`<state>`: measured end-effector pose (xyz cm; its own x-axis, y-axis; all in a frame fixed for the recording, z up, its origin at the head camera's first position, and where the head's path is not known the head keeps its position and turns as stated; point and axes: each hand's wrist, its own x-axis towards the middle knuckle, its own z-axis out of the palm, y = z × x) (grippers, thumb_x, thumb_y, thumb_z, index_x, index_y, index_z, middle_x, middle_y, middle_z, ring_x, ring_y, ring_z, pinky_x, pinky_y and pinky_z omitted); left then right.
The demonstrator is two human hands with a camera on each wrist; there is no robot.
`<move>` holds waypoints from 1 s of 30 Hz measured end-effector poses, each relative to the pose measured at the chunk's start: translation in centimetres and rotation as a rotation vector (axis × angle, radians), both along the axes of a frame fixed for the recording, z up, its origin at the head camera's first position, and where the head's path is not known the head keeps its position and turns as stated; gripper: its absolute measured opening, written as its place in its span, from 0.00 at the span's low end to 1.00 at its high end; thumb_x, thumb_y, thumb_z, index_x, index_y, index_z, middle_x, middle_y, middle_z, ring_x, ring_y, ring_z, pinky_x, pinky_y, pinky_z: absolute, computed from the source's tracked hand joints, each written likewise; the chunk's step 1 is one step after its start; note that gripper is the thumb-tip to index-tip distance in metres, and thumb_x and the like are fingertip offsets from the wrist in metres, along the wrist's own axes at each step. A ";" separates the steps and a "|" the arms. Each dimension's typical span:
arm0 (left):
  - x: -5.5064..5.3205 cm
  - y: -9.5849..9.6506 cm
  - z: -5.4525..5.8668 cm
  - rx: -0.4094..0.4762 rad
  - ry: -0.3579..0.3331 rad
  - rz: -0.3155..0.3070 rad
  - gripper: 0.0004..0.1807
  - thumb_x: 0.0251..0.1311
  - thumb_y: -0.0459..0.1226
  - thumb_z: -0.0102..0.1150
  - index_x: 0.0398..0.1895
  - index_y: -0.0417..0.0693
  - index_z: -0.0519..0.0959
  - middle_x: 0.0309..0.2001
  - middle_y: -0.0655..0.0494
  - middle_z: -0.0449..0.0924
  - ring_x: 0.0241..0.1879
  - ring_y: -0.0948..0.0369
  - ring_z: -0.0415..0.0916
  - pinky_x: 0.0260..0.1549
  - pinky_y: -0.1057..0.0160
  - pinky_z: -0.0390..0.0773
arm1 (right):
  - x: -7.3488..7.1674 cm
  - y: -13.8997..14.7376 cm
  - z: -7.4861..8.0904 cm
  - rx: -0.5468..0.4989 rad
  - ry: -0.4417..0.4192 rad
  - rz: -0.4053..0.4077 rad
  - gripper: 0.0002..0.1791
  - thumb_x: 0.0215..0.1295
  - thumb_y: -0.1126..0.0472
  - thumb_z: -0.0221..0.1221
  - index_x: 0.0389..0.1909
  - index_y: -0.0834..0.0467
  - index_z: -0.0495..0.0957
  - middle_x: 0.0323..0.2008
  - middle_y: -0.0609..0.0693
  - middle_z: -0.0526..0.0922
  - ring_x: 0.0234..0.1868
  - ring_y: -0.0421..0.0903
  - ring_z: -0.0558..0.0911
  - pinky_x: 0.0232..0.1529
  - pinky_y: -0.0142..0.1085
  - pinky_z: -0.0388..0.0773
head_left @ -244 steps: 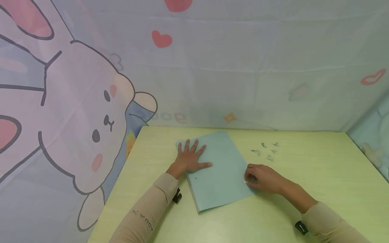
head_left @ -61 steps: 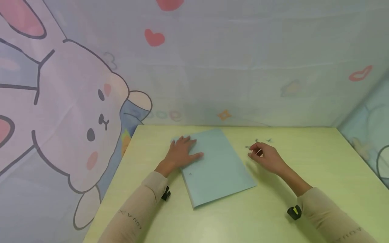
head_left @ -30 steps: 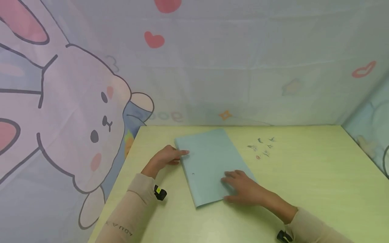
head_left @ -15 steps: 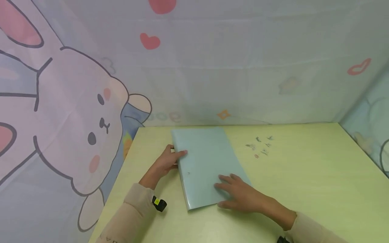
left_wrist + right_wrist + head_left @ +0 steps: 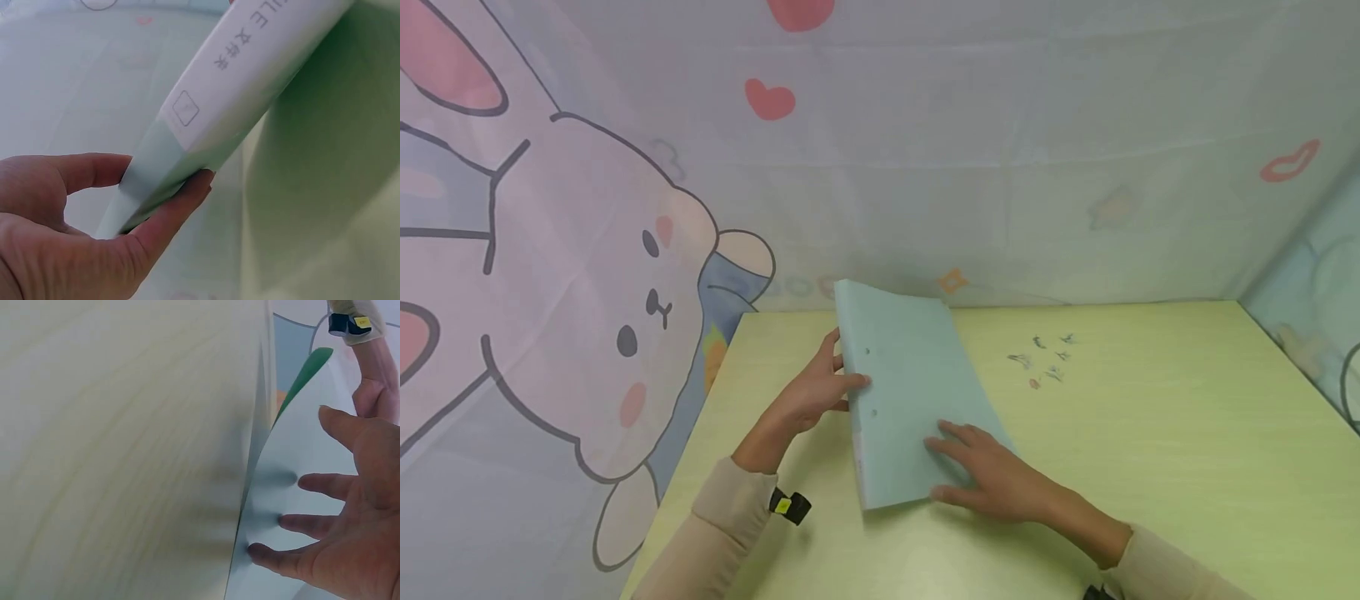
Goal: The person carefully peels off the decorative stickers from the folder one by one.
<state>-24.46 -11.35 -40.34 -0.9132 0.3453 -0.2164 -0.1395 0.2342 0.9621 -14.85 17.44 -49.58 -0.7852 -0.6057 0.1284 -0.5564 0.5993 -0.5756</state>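
A pale blue-green file folder (image 5: 917, 358) is tilted up along its spine, its right side low over the table. My left hand (image 5: 812, 393) holds the spine, thumb on the front cover and fingers behind. In the left wrist view, a white label (image 5: 231, 65) with printed lettering shows on the spine. My right hand (image 5: 996, 479) has its fingers spread at the folder's lower right part. The right wrist view shows these fingertips (image 5: 262, 550) at the cover; whether all of them touch it I cannot tell.
Several small flower-sprig pieces (image 5: 1054, 373) and a little red flower piece (image 5: 1034, 383) lie right of the folder on the yellow-green table (image 5: 1165, 433). Behind the table hangs a printed cloth (image 5: 1000, 167) with a rabbit and hearts.
Earlier the left hand lay flat on the folder while the right worked near the small pieces. The left now grips the spine and has raised it; the right has moved onto the folder's lower right.
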 end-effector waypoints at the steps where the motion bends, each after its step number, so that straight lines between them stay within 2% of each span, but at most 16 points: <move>1: 0.2 0.1 0.3 -0.006 0.023 -0.004 0.52 0.74 0.27 0.58 0.87 0.55 0.34 0.81 0.34 0.53 0.68 0.34 0.72 0.57 0.34 0.79 | 0.0 0.0 -0.1 -0.017 0.012 -0.003 0.38 0.76 0.38 0.62 0.76 0.57 0.72 0.78 0.65 0.65 0.76 0.69 0.66 0.69 0.66 0.67; 8: 1.2 0.1 2.7 -0.003 0.132 -0.016 0.50 0.74 0.27 0.57 0.88 0.56 0.37 0.79 0.37 0.59 0.68 0.36 0.73 0.56 0.38 0.81 | -0.2 -0.3 -0.6 -0.134 0.061 -0.009 0.37 0.76 0.40 0.62 0.78 0.53 0.70 0.81 0.58 0.62 0.79 0.62 0.65 0.71 0.62 0.68; 14: 2.3 0.1 5.0 0.016 0.207 -0.046 0.45 0.75 0.28 0.57 0.87 0.56 0.46 0.78 0.44 0.65 0.66 0.39 0.77 0.56 0.40 0.82 | -0.5 -0.6 -0.5 -0.222 0.099 -0.013 0.40 0.74 0.44 0.65 0.81 0.50 0.65 0.83 0.54 0.57 0.81 0.57 0.61 0.73 0.61 0.66; 21: 4.7 0.7 7.4 -0.035 0.295 -0.047 0.41 0.75 0.31 0.59 0.85 0.60 0.53 0.76 0.53 0.69 0.64 0.46 0.80 0.56 0.41 0.82 | -0.9 -1.4 0.6 -0.290 0.155 -0.037 0.43 0.74 0.48 0.67 0.85 0.48 0.59 0.85 0.54 0.52 0.83 0.57 0.57 0.73 0.62 0.64; 25: 6.4 1.5 8.5 -0.065 0.381 -0.058 0.41 0.75 0.32 0.61 0.85 0.62 0.55 0.76 0.55 0.70 0.64 0.47 0.81 0.55 0.43 0.84 | -1.4 -1.5 2.1 -0.361 0.116 -0.009 0.46 0.75 0.52 0.67 0.87 0.48 0.53 0.86 0.51 0.49 0.83 0.54 0.56 0.73 0.58 0.68; 30: 7.7 2.5 8.5 -0.132 0.522 -0.088 0.39 0.75 0.35 0.62 0.84 0.64 0.59 0.75 0.57 0.71 0.64 0.50 0.81 0.54 0.47 0.85 | -2.2 -1.2 4.0 -0.503 -0.036 0.034 0.48 0.78 0.57 0.64 0.88 0.44 0.46 0.86 0.42 0.49 0.82 0.54 0.59 0.72 0.53 0.70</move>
